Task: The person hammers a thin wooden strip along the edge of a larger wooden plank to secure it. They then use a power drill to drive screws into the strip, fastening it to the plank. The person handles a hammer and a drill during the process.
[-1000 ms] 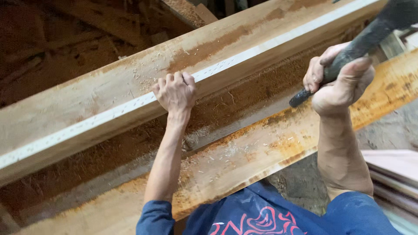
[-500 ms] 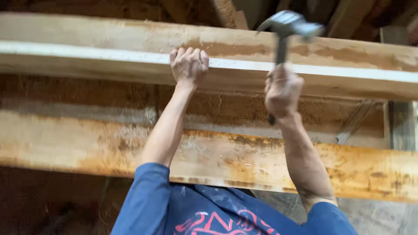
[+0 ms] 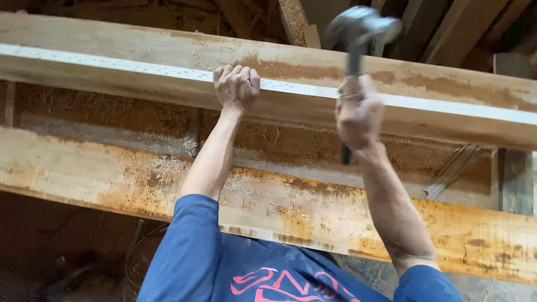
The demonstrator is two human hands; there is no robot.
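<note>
My left hand (image 3: 237, 86) reaches up with its fingers curled over the white strip (image 3: 140, 68) that runs along the upper wooden beam (image 3: 112, 39). Whether it pinches something small there I cannot tell. To its right, my right hand (image 3: 358, 114) is shut on the dark handle of a hammer. The metal hammer head (image 3: 363, 25) is blurred and stands above the beam's top edge. Blue sleeves and a blue shirt with a pink print (image 3: 268, 279) fill the bottom of the view.
A second, lower plank (image 3: 84, 173) with orange stains and sawdust crosses the view below the arms. Between the two beams lies a rough brown surface (image 3: 100, 109). Dark rafters (image 3: 447, 28) show at the top, and a grey post (image 3: 514, 179) stands at the right.
The view has swung so the beams run nearly level. My right hand has brought the hammer from the far right in over the beam. My left hand has stayed on the white strip.
</note>
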